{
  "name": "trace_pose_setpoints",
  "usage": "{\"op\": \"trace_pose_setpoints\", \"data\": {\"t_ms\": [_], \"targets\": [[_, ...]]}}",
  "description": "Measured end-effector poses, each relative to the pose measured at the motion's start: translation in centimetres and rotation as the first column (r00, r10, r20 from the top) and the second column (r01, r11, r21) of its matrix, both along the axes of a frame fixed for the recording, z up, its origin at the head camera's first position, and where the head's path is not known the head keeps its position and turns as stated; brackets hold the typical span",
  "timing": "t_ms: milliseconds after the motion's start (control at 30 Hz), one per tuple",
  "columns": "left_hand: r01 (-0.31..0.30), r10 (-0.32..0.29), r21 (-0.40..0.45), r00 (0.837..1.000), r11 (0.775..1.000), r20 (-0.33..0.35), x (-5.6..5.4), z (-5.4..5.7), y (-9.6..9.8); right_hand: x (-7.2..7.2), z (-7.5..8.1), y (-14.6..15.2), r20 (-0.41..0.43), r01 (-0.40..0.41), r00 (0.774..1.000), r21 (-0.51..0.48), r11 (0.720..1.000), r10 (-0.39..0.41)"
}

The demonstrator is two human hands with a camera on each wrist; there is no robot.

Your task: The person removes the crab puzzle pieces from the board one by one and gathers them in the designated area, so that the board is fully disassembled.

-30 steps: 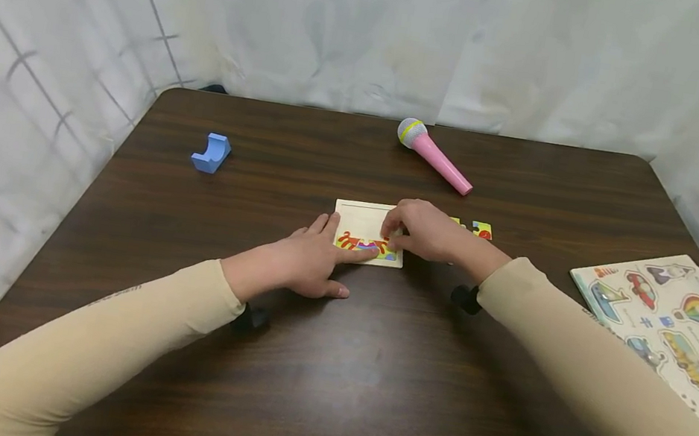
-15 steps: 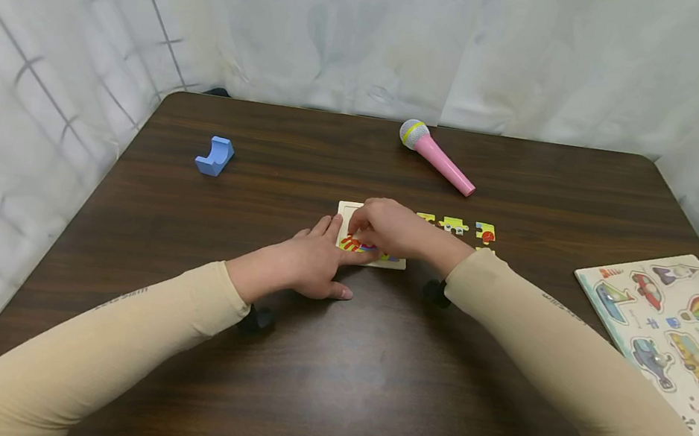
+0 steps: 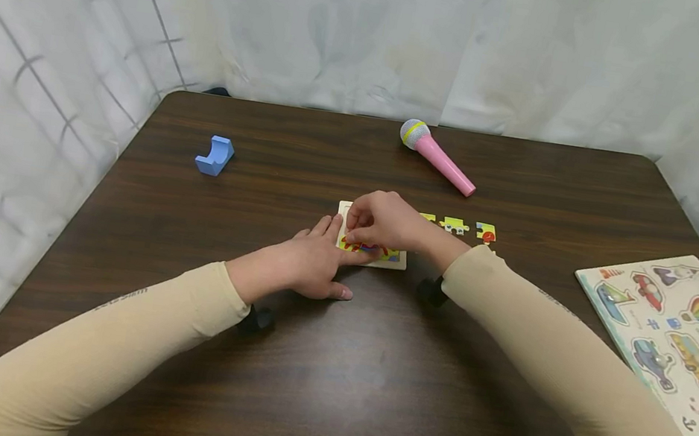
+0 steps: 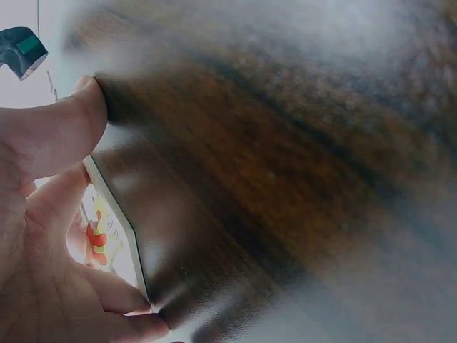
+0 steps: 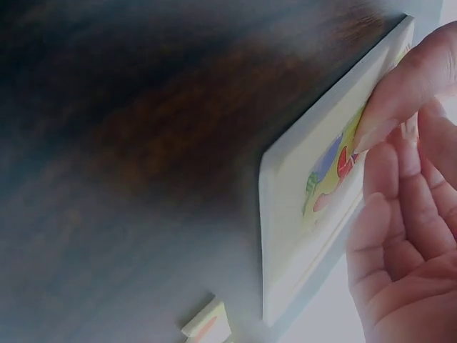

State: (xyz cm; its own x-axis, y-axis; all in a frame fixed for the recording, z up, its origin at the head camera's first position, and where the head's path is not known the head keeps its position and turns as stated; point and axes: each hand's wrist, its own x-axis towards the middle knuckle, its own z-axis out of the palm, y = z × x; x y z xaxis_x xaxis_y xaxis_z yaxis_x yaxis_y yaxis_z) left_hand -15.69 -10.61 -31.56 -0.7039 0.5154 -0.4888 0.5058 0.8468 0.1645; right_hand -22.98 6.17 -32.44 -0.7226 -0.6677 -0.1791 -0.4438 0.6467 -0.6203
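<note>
A small pale wooden puzzle tray (image 3: 400,265) lies mid-table, with a red, yellow and purple picture along its near side. My left hand (image 3: 314,262) rests at the tray's left and near edges, fingers spread and the index across the near rim. My right hand (image 3: 386,222) is over the tray's left part, thumb and index pinching a small puzzle piece that the fingers mostly hide. In the right wrist view, the thumb (image 5: 400,96) is right at the coloured picture. Loose jigsaw pieces (image 3: 454,226) lie to the right of the tray, partly behind the right wrist.
Beyond the tray lies a pink toy microphone (image 3: 444,166). A blue curved block (image 3: 215,156) stands at the back left. On the right, a large wooden puzzle board (image 3: 669,300) with vehicle pictures reaches the table's edge. White curtains (image 3: 350,30) hang behind the table.
My right hand has moved left from the tray's right part to its left part, lifting slightly at the end. My left hand keeps its place on the tray.
</note>
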Motion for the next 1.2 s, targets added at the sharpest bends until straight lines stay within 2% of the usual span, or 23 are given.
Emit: {"op": "trace_pose_setpoints", "data": {"t_ms": [200,367,533,700,900,1200], "targets": [[-0.008,0.008,0.008,1.000,1.000,0.011,0.0,0.0,0.0,0.1,0.0,0.1,0.064,0.034,0.997,-0.032,0.999,-0.032],[-0.020,0.020,0.013,1.000,1.000,0.009,0.1,-0.2,-0.1,0.2,0.3,0.8,0.015,0.062,0.998,-0.066,0.996,-0.061],[-0.042,0.042,0.018,0.999,0.999,0.008,0.1,-0.4,0.0,0.4,1.4,3.9,-0.025,0.156,0.987,-0.086,0.984,-0.158],[-0.061,0.061,0.032,0.998,0.998,0.007,0.2,-0.3,0.0,1.1,1.5,7.8,-0.015,0.213,0.977,-0.017,0.977,-0.214],[-0.066,0.066,0.035,0.998,0.997,0.003,0.2,-0.2,-0.1,2.4,1.0,10.1,-0.024,0.212,0.977,0.070,0.975,-0.211],[-0.070,0.069,0.038,0.997,0.997,0.016,0.1,-0.4,0.0,3.8,0.0,10.1,-0.078,0.143,0.988,0.125,0.982,-0.134]]}}
